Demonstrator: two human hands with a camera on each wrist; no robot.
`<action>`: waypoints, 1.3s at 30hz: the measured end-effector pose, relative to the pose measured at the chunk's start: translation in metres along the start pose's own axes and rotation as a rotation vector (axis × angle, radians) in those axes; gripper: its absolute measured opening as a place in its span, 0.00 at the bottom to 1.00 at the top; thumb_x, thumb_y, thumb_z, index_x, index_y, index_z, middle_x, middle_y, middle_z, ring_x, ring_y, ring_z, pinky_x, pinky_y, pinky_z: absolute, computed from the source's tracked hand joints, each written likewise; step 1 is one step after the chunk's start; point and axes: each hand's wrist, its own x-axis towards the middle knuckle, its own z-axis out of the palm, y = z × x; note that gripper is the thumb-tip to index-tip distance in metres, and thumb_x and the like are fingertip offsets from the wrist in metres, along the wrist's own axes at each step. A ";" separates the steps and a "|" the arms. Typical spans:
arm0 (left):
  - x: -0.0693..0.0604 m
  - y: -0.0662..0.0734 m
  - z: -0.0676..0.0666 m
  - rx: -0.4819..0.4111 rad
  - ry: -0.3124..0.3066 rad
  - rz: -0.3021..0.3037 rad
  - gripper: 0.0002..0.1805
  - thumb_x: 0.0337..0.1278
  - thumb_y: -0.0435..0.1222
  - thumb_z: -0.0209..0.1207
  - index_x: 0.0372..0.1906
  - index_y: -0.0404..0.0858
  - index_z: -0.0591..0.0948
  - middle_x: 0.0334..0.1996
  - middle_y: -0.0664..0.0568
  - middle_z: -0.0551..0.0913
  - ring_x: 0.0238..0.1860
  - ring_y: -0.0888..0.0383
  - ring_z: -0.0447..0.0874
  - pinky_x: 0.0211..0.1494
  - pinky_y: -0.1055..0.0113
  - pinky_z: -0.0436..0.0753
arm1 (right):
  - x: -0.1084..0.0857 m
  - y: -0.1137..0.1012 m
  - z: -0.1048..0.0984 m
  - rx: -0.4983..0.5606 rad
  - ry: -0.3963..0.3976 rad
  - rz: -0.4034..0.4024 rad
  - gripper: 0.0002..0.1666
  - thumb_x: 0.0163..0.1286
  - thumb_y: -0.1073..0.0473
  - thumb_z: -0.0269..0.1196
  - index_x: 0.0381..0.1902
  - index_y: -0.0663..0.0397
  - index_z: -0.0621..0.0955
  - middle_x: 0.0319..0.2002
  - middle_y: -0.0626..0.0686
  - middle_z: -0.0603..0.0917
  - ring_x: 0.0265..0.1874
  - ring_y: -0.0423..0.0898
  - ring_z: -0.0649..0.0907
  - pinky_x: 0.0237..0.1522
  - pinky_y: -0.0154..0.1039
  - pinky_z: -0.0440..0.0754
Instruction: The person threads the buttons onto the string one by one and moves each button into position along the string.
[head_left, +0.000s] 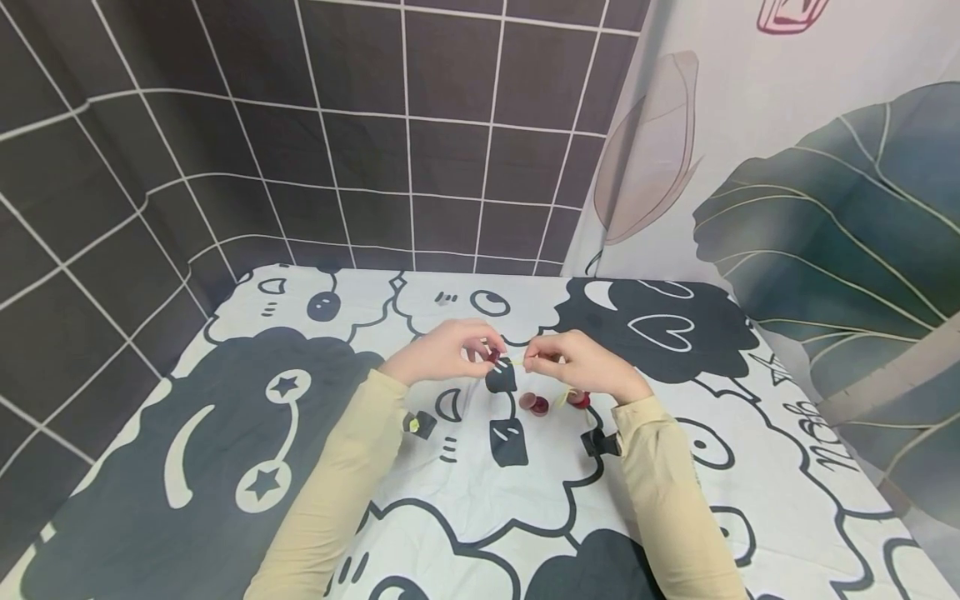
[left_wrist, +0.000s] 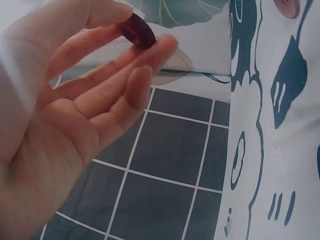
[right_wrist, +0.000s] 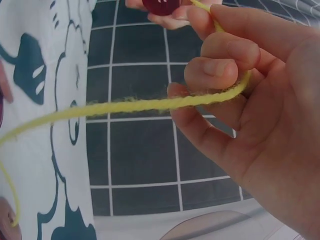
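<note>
My left hand [head_left: 452,354] pinches a dark red button [left_wrist: 139,31] on edge between thumb and fingertips, raised above the cloth. Opposite it, my right hand [head_left: 573,363] pinches the end of a yellow yarn [right_wrist: 145,105] between thumb and index finger. The yarn runs under the curled fingers and trails down toward the cloth. In the right wrist view the yarn's tip is close to the red button; whether it passes through a hole cannot be seen. Below the hands lie a pinkish button [head_left: 528,401] and a dark red button [head_left: 539,407].
More red and pinkish buttons [head_left: 577,398] lie with yellow yarn near my right wrist. Small black objects appear beside the left forearm [head_left: 420,424] and right forearm [head_left: 600,442]. A black-and-white patterned cloth [head_left: 480,500] covers the table, before a dark grid-patterned curtain [head_left: 360,150].
</note>
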 end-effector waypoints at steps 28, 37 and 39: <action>-0.002 0.011 0.001 -0.204 0.105 0.192 0.11 0.48 0.24 0.62 0.38 0.36 0.76 0.40 0.47 0.78 0.40 0.58 0.85 0.47 0.67 0.82 | 0.002 -0.018 -0.001 0.051 0.078 0.048 0.04 0.69 0.59 0.61 0.32 0.47 0.81 0.22 0.40 0.75 0.26 0.38 0.72 0.31 0.33 0.71; 0.000 0.012 0.005 -0.200 0.081 0.185 0.11 0.50 0.24 0.62 0.39 0.35 0.76 0.41 0.47 0.77 0.43 0.57 0.84 0.50 0.66 0.82 | 0.002 -0.017 0.001 0.033 0.060 0.047 0.04 0.69 0.59 0.60 0.33 0.48 0.81 0.24 0.43 0.78 0.27 0.37 0.74 0.32 0.33 0.73; 0.001 0.012 0.005 -0.195 0.081 0.193 0.11 0.50 0.24 0.62 0.39 0.34 0.76 0.41 0.47 0.77 0.43 0.57 0.83 0.50 0.65 0.82 | 0.003 -0.017 0.001 0.027 0.058 0.048 0.04 0.69 0.59 0.60 0.33 0.48 0.81 0.24 0.43 0.78 0.27 0.37 0.74 0.31 0.33 0.73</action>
